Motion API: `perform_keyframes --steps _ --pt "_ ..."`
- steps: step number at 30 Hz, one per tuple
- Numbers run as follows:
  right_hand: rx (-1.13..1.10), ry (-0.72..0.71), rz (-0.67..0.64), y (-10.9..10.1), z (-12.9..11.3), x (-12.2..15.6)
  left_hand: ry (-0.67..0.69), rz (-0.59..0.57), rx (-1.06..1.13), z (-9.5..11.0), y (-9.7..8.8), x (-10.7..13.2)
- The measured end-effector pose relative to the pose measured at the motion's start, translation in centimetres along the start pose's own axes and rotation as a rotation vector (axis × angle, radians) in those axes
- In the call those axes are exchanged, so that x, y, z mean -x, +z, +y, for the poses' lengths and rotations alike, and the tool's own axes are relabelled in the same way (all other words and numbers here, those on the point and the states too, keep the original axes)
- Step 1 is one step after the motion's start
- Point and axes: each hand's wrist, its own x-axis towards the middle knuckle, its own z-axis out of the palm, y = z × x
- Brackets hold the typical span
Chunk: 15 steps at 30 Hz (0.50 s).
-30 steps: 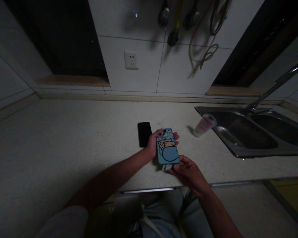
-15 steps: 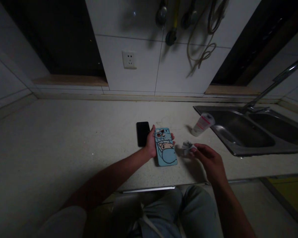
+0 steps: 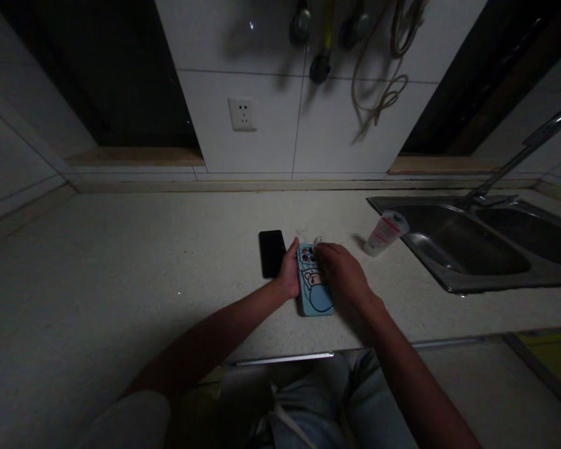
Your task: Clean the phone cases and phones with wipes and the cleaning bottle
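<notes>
Over the surface (image 3: 206, 237), you hold a blue phone (image 3: 314, 300).
Your left hand (image 3: 290, 274) curls round its edge; your right hand (image 3: 345, 274) pinches a tissue (image 3: 316, 241) by the camera lenses (image 3: 305, 255).

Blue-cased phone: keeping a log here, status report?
Left hand holding blue-cased phone. Right hand over it with white tissue. Black phone beside left hand, not blocking.

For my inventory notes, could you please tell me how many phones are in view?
2: the blue-cased phone, held in the left hand, and the black phone, lying on the counter to that hand's left. No others show.
</notes>
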Motion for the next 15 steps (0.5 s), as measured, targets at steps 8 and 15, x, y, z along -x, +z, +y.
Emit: perform_keyframes --steps 8,15 --pt "0.085 -0.179 -0.007 -0.4 -1.8 4.5 0.048 0.052 -0.01 0.0 -0.5 -0.3" --pt "-0.048 -0.422 -0.052 -0.6 -4.4 7.3 0.071 0.057 -0.031 0.1 -0.8 -0.5"
